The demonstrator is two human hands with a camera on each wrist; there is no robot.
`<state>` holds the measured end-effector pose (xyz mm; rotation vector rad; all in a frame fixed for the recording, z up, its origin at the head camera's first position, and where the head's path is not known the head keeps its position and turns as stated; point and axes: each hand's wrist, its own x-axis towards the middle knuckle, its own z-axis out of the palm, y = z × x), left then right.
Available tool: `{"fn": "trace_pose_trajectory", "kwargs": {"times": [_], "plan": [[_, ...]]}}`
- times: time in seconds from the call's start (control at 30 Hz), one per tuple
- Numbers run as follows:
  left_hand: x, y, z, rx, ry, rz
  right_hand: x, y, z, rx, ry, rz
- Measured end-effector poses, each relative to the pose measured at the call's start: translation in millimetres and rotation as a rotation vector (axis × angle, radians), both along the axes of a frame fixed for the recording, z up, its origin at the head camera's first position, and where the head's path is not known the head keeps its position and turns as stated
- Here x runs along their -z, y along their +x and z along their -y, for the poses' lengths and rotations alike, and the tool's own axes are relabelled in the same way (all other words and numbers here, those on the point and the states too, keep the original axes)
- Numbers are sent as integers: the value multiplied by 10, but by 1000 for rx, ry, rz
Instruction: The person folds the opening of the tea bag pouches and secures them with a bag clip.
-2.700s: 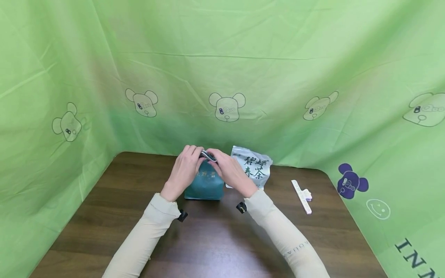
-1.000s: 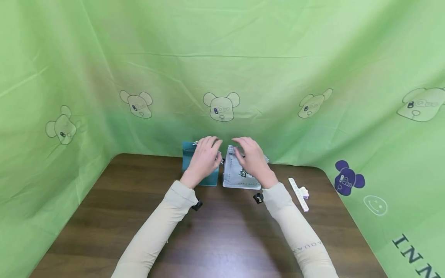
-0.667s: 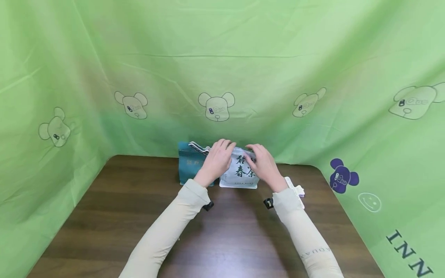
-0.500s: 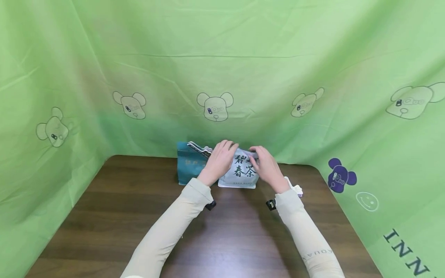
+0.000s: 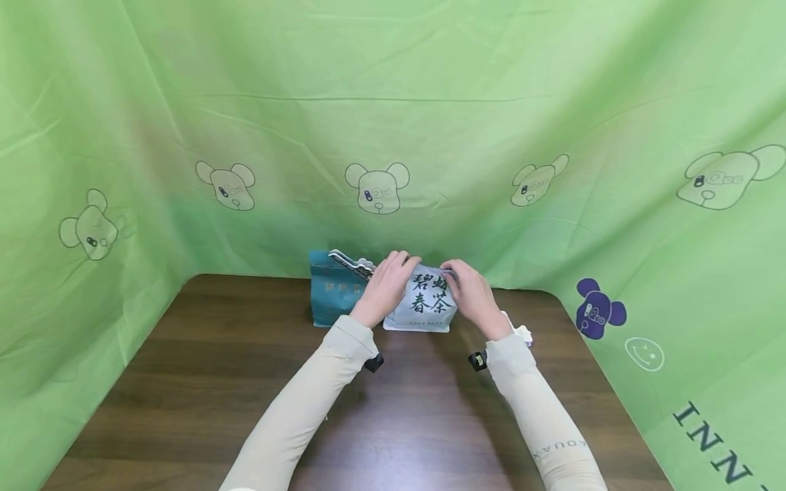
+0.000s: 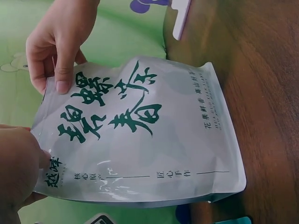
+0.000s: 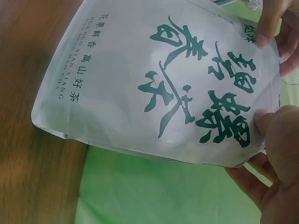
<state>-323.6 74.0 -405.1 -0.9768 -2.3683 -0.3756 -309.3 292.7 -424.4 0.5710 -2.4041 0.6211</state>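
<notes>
A pale silver tea bag (image 5: pixel 420 315) with dark green characters stands upright near the back of the table. My left hand (image 5: pixel 387 290) pinches its top left corner, thumb on the front. At the top right corner my right hand (image 5: pixel 470 293) pinches the edge, thumb in front and fingers behind, as the right wrist view shows on the tea bag (image 7: pixel 140 93). Just left stands a teal bag (image 5: pixel 331 293), partly behind my left hand. A long sealing clip (image 5: pixel 348 262) sits slantwise across its top, its right end hidden by that hand.
A second white clip (image 5: pixel 524 334) lies on the wooden table (image 5: pixel 245 354) at the right, mostly hidden by my right wrist. A green curtain (image 5: pixel 393 123) hangs close behind the table and along both sides.
My hands have let go of the clip and the teal bag's top and moved right to the pale tea bag. That bag's tilted, crumpled top now stands straighter between them.
</notes>
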Motion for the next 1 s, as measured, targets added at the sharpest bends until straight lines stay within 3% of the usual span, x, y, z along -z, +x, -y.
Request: {"fn": "trace_pose_trajectory", "kwargs": {"times": [0.27,0.53,0.77,1.0], "plan": [[-23,48,-60,40,55,16,-23,67,-63,23,-7,-35],[-42,211,-83,71,84,31,-4,241,-75,46,-46,-74],[-62,355,33,97,134,-6,3,379,22,32,-62,-108],[-115,508,241,118,162,4,-36,479,197,-9,-70,-153]]}}
